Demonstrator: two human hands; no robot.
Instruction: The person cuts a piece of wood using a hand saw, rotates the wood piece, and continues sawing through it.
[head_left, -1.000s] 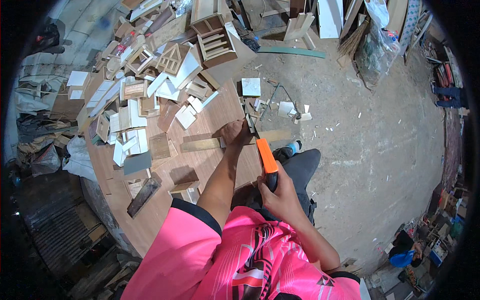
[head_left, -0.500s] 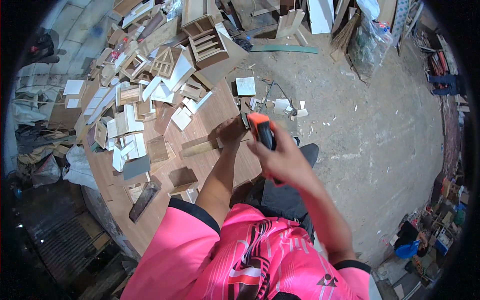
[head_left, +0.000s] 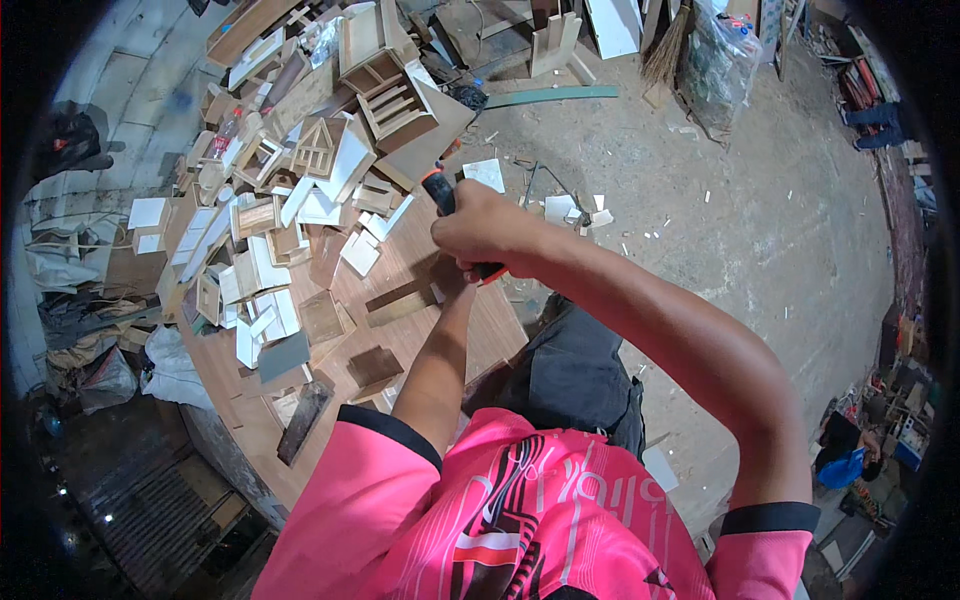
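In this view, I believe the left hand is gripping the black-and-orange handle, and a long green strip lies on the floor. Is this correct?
Not quite: the right hand is gripping the black-and-orange handle, as the head view shows. The long green strip does lie on the floor.

On my left, small wooden boxes [head_left: 256,215] and white panels [head_left: 262,262] crowd the tabletop [head_left: 405,255], with a slatted wooden box [head_left: 397,108] towards the far end and a grey panel [head_left: 284,357] nearer me, close to a dark wooden block [head_left: 305,422]. Beyond the left edge slumps a white sack [head_left: 175,368]. Ahead of me, a green strip [head_left: 553,96] lies on the floor [head_left: 720,260], and a straw broom [head_left: 662,58] stands beside a clear plastic bag [head_left: 718,75]. Far right, the dark blue shape [head_left: 880,125] may be someone's legs.
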